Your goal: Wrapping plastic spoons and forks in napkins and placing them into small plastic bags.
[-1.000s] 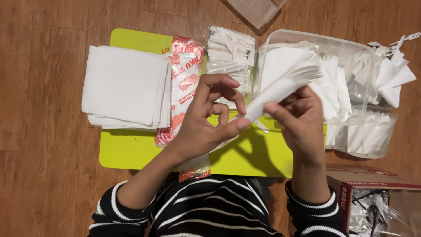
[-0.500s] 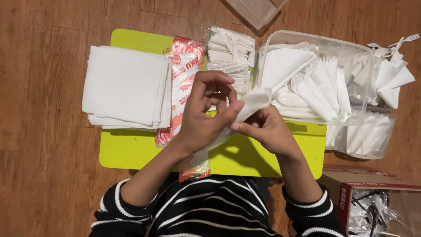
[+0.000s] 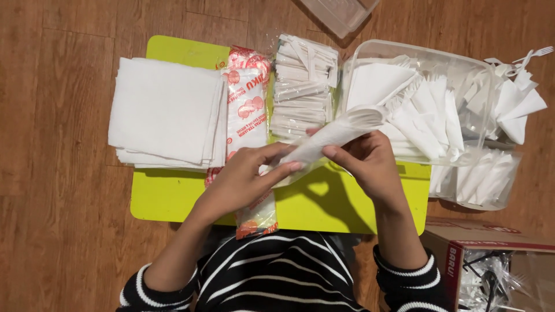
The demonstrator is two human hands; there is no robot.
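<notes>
A rolled white napkin (image 3: 324, 141) with white plastic cutlery poking from its far end is pinched between both hands above the middle of the lime-green board (image 3: 173, 196); left hand (image 3: 245, 176) is clamped on the near end, right hand (image 3: 367, 162) is closed on the middle. A flat napkin stack (image 3: 165, 110) lies at the board's left edge, a red-printed packet (image 3: 245, 110) beside it. A clear tub of folded napkins (image 3: 428, 110) overhangs the right edge.

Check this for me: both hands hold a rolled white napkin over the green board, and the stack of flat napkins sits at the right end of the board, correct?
Not quite. In the head view the stack of flat napkins sits at the left end of the green board. Both the left hand and right hand do hold the rolled white napkin.
</notes>
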